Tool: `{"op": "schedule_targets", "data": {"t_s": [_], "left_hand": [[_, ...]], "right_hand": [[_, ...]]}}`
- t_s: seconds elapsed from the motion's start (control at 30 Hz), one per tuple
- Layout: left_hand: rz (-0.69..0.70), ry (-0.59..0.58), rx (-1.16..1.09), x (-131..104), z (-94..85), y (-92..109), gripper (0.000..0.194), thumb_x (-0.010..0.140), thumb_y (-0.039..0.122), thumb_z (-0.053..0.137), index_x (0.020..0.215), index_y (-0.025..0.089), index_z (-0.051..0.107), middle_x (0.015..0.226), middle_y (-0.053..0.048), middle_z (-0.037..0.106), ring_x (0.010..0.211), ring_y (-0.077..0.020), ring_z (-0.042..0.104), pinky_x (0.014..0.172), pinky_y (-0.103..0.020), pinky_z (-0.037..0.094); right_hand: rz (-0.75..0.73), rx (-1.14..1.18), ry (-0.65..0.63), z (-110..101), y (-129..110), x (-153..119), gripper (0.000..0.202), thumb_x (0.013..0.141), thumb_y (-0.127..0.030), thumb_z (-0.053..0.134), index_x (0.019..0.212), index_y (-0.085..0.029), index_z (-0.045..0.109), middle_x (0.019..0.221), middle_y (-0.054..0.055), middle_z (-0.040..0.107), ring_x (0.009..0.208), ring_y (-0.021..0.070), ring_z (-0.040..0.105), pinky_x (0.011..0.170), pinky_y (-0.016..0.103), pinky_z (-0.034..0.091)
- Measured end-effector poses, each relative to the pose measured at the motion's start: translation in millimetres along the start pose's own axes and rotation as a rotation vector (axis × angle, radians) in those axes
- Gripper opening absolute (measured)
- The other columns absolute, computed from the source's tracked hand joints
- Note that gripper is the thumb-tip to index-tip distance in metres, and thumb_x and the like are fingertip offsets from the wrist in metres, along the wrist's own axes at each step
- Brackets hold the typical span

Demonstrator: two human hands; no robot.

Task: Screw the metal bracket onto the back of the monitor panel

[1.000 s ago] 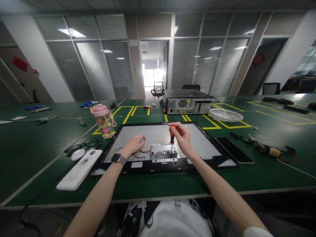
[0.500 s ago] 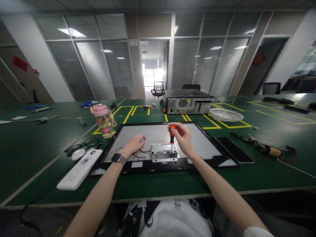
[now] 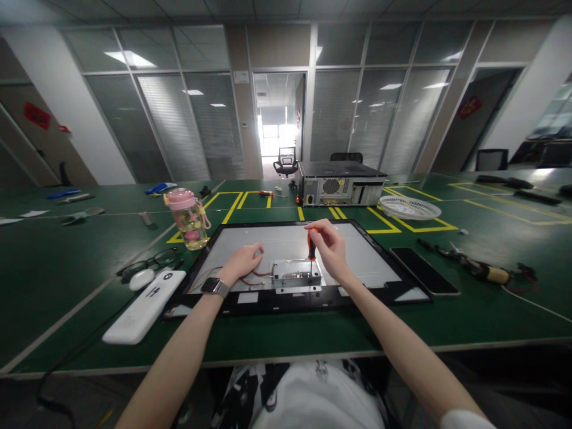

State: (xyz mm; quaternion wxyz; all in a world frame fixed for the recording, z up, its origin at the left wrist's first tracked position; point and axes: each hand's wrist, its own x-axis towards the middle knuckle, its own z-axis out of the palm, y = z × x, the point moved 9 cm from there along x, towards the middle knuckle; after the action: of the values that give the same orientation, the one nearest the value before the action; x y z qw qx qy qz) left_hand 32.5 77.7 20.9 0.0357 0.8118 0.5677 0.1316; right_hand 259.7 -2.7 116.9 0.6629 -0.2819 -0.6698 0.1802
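Note:
My right hand [image 3: 330, 249] is closed round the orange-and-black handle of a screwdriver [image 3: 311, 245]. The tool stands upright, its shaft reaching down to the right part of a silver metal bracket [image 3: 286, 268]. That bracket lies on the grey back of a black-framed display panel [image 3: 361, 250]. To the left, my left hand [image 3: 243, 262] rests over the panel with fingers curled and drawn together; whatever they may hold is too small or hidden. Thin red and dark wires [image 3: 250, 280] run beneath this hand to the bracket.
Left of the panel are a pink-lidded bottle [image 3: 185, 220], glasses [image 3: 152, 262] and a white power bank-like slab [image 3: 145, 307]. A black phone [image 3: 422, 271] and a cable bundle [image 3: 487, 268] lie right. Behind stand a computer case [image 3: 339, 182] and white basket [image 3: 409, 207].
The screwdriver handle has turned slightly in my right hand, whose fingers have shifted a little. My left hand has hardly moved.

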Motion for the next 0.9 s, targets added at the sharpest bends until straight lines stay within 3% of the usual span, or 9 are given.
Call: {"op": "schedule_targets", "data": {"t_s": [0.23, 0.47, 0.67, 0.9], "left_hand": [[-0.002, -0.01, 0.002, 0.1, -0.5, 1.4, 0.027, 0.09, 0.027, 0.048, 0.11, 0.019, 0.064, 0.085, -0.007, 0.071, 0.083, -0.0228, 0.066, 0.073, -0.029, 0.045], [-0.011, -0.016, -0.002, -1.8, -2.6, 2.9, 0.027, 0.09, 0.028, 0.048, 0.109, 0.019, 0.064, 0.085, -0.007, 0.07, 0.081, -0.0223, 0.065, 0.071, -0.029, 0.045], [-0.009, -0.01, -0.008, -1.3, -1.7, 1.6, 0.026, 0.091, 0.028, 0.048, 0.11, 0.02, 0.064, 0.087, -0.007, 0.07, 0.083, -0.0226, 0.066, 0.072, -0.029, 0.045], [-0.009, -0.015, -0.009, -1.1, -2.3, 2.1, 0.026, 0.09, 0.027, 0.048, 0.109, 0.02, 0.064, 0.084, -0.006, 0.07, 0.082, -0.0219, 0.066, 0.072, -0.028, 0.045]], "right_hand": [[-0.001, -0.004, 0.032, 0.3, 3.6, -0.9, 0.01, 0.083, -0.032, 0.07, 0.089, -0.024, 0.065, 0.085, 0.002, 0.056, 0.081, 0.0189, 0.055, 0.078, 0.035, 0.045], [0.076, 0.135, -0.021, 4.0, 5.5, -2.9, 0.018, 0.094, -0.03, 0.048, 0.094, -0.024, 0.065, 0.081, 0.002, 0.064, 0.077, 0.0193, 0.06, 0.069, 0.033, 0.048], [0.009, -0.001, 0.006, -0.2, -0.1, -1.7, 0.017, 0.093, -0.034, 0.054, 0.089, -0.024, 0.067, 0.084, 0.003, 0.061, 0.085, 0.0212, 0.059, 0.076, 0.036, 0.047], [0.066, 0.15, -0.005, 3.8, 3.1, -2.1, 0.023, 0.097, -0.037, 0.047, 0.101, -0.024, 0.065, 0.085, 0.004, 0.067, 0.081, 0.02, 0.063, 0.075, 0.036, 0.051]]}}
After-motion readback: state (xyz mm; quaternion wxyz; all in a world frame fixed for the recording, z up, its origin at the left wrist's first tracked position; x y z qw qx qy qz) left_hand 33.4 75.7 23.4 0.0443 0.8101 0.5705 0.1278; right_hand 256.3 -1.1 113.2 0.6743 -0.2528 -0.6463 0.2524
